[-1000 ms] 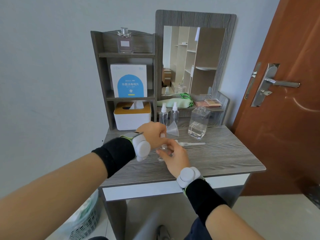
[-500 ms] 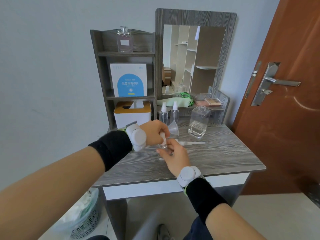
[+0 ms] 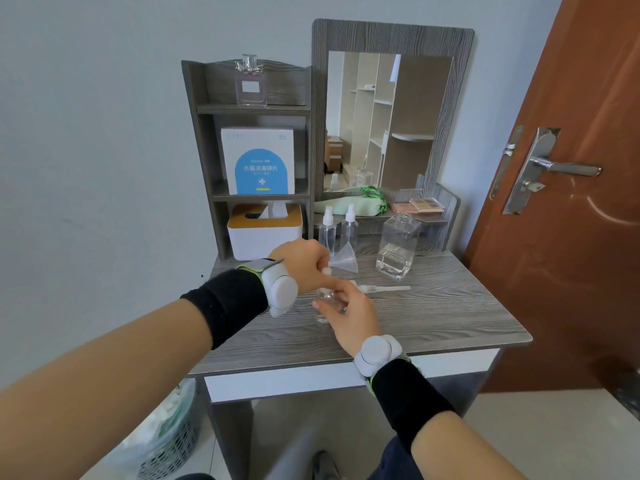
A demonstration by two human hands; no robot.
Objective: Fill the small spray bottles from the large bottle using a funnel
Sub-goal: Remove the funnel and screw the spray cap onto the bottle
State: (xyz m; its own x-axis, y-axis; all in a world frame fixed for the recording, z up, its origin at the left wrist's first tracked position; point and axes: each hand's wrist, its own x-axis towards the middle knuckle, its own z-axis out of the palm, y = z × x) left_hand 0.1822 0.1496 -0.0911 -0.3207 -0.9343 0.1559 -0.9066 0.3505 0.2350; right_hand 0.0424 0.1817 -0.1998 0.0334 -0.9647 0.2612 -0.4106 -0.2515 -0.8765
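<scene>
Right hand is noted nearest, its fingers curled round the body of a small spray bottle, which is held upright on the table towards the front edge. Directly above it, the left hand is closed over the bottle's white spray cap.

Against the two previous views, the bottle and the right hand are found where they were. The left wrist is seen turned one way and then back, so a twisting of the cap is judged to be under way. Whether it is being loosened or tightened cannot be told. Pouring into this bottle is therefore not in progress at this moment.

Just behind the hands, the funnel is left on the table, unused, near a slim white part laid flat. Further back, the large bottle is stood with only a little liquid at its base. Two capped spray bottles are stood beyond the funnel.
</scene>
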